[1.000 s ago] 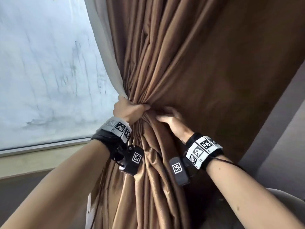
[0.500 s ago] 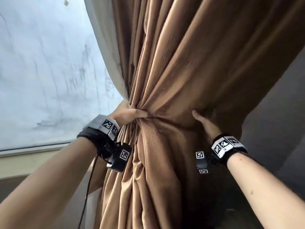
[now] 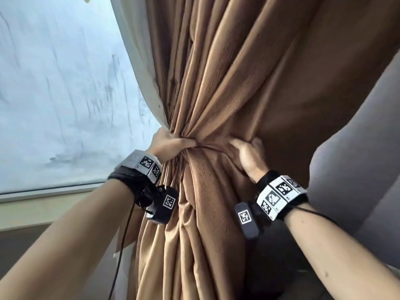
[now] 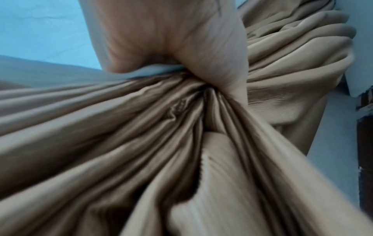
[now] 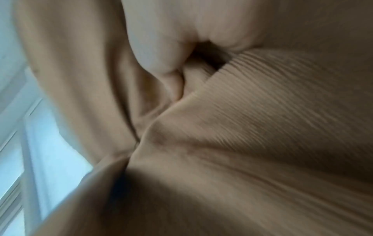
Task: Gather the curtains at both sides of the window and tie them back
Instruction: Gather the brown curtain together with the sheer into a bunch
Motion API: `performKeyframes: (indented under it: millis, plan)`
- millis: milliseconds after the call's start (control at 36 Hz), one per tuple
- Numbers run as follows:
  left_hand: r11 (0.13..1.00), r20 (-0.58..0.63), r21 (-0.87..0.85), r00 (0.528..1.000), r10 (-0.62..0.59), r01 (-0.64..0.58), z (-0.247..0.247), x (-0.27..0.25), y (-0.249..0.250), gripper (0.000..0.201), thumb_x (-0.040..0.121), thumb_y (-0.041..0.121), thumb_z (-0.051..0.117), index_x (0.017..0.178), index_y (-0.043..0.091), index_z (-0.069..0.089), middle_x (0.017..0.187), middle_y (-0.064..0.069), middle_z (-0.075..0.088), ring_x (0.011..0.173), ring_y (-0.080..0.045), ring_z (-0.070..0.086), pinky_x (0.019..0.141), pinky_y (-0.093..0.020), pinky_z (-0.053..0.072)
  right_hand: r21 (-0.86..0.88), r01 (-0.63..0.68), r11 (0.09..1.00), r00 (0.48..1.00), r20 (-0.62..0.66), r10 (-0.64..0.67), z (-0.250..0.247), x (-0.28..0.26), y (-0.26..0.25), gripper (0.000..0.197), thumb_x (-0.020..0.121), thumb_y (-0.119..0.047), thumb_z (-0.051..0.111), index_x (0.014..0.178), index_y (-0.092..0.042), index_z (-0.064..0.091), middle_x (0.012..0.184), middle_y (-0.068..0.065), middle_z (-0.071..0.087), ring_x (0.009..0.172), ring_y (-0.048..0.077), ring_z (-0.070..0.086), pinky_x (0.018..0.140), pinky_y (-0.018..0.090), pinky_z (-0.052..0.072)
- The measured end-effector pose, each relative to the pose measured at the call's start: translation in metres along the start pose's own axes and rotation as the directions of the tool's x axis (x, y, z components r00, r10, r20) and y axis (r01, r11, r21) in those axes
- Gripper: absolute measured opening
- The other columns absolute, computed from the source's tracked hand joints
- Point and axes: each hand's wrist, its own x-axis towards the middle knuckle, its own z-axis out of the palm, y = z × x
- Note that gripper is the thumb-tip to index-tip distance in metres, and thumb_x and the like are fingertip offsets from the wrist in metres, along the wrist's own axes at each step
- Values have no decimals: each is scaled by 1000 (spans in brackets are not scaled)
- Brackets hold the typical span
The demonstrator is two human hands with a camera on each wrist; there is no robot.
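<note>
A brown ribbed curtain point(image 3: 227, 87) hangs at the right side of the window, bunched to a narrow waist at mid-height. My left hand point(image 3: 171, 144) grips that waist from the window side, fingers curled round the folds point(image 4: 181, 102). My right hand point(image 3: 246, 152) grips the fabric from the right, pinching a fold point(image 5: 181, 83) between thumb and fingers. A pale lining point(image 3: 142, 68) edges the curtain on the window side. No tie-back band is visible.
The bright window pane point(image 3: 60, 94) fills the left, with its sill point(image 3: 43, 191) below. A grey wall point(image 3: 357, 148) stands to the right of the curtain. A black cable point(image 3: 123, 245) hangs from my left wrist.
My right hand slid in from the curtain's far right edge toward the left hand and now grips fabric. The left hand has kept its hold on the waist.
</note>
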Motion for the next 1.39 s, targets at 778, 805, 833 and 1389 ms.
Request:
performKeyframes:
  millis: [778, 805, 833, 1389]
  plan:
    - [1000, 50, 3, 998, -26, 26, 31, -16, 10, 128, 37, 69, 87, 138, 14, 29, 130, 3, 47, 121, -14, 52, 107, -36, 42, -406, 172, 898, 875, 481, 50, 18, -41, -40, 16, 48, -3, 54, 46, -14, 43, 43, -10, 44, 42, 3, 41, 44, 21, 35]
    - [999, 35, 36, 999, -9, 7, 34, -16, 13, 130, 36, 71, 86, 139, 14, 28, 130, 1, 42, 123, -15, 49, 109, -35, 40, -425, 182, 886, 873, 486, 54, 15, -44, -44, 25, 50, 2, 58, 43, -14, 40, 42, -11, 43, 40, 3, 40, 40, 15, 33]
    - [998, 20, 69, 1000, 5, -7, 36, -18, 16, 130, 36, 73, 85, 139, 16, 29, 130, 0, 40, 125, -15, 47, 110, -34, 39, -425, 163, 890, 874, 480, 69, 11, -42, -43, 26, 51, 3, 61, 46, -13, 43, 47, -8, 46, 46, 3, 42, 40, 9, 31]
    - [965, -266, 196, 957, -119, 174, 52, -9, 20, 102, 58, 50, 83, 132, 4, 29, 124, -12, 56, 112, -32, 57, 90, -34, 46, 237, -277, 931, 950, 214, 228, -7, -8, -2, 27, 83, 6, 40, 86, -6, 65, 77, 7, 71, 63, 11, 68, 58, 18, 54]
